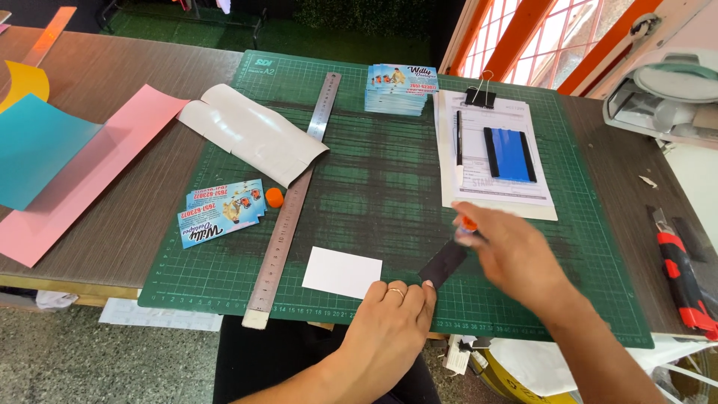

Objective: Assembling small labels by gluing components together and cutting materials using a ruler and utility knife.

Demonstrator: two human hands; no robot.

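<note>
Right hand [516, 258] hovered over the green cutting mat [389, 187], motion-blurred; fingers pinched the upper end of a small dark card [443, 263], with something orange showing at the fingertips that could not be made out. Left hand [389, 325], ring on one finger, lay at the mat's near edge, fingertips pressing the card's lower corner; it pinned rather than gripped.

The dark card sat flat on the mat between the two hands, just right of a blank white card [342, 272]. Judged thin, light and slightly flexible, likely slick-faced; best taken by the edges or a corner, since a flat press would only slide it.

Outward: a long steel ruler [288, 217] ran diagonally across the mat's left half, a small orange ball [274, 197] touching it. A fan of printed cards [222, 211] lay beside the ball, a taller stack [400, 88] at the mat's far edge. A curled white sheet [250, 131] overlapped the ruler. A clipboard [493, 150] with a blue squeegee [509, 154] lay right; a red utility knife [684, 280] lay well apart on the table.
</note>
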